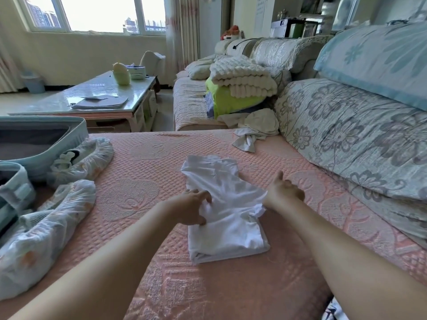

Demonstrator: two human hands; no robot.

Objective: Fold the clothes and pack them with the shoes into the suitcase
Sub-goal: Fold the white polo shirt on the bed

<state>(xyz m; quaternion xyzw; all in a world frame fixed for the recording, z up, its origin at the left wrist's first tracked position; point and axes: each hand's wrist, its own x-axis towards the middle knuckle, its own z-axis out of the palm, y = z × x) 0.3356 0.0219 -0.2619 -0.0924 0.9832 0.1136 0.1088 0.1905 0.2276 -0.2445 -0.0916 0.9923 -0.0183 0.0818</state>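
Note:
A white shirt (227, 211) lies partly folded on the pink sofa cover (143, 195). My left hand (193, 209) grips the shirt's left edge, fingers curled into the cloth. My right hand (283, 191) holds its right edge, thumb raised. Two shoes in thin white covers lie at the left, one (85, 158) against the suitcase and another (46, 232) nearer me. The open light-blue suitcase (41, 137) sits at the far left. A crumpled pale garment (256, 128) lies at the back of the seat.
Floral quilts (346, 135) are stacked on the right. Folded blankets and a lime-green cushion (238, 93) sit on the far sofa. A glass coffee table (97, 100) with papers stands behind the suitcase.

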